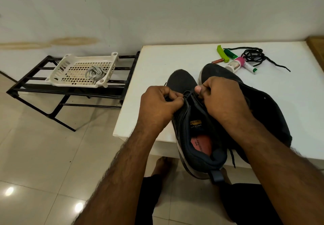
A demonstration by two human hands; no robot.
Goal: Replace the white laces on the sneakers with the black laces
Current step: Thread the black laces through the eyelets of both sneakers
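Two dark sneakers lie on the white table (154, 63), toes pointing away from me. The left sneaker (198, 137) overhangs the near edge, its heel toward me and a red insole showing. My left hand (159, 102) and my right hand (222, 96) each pinch part of a black lace (188, 93) over this shoe's upper eyelets. The right sneaker (259, 105) sits beside it, mostly under my right forearm. A second black lace (254, 56) lies loosely coiled at the table's far right. Greyish-white laces (95, 74) sit bundled in a white plastic basket (82, 70).
The basket rests on a black metal rack (43, 88) left of the table, above a tiled floor. Near the far lace lie a green clip (222, 53), a small white bottle with a pink cap (235, 65), a tube and a battery. My bare feet show under the table edge.
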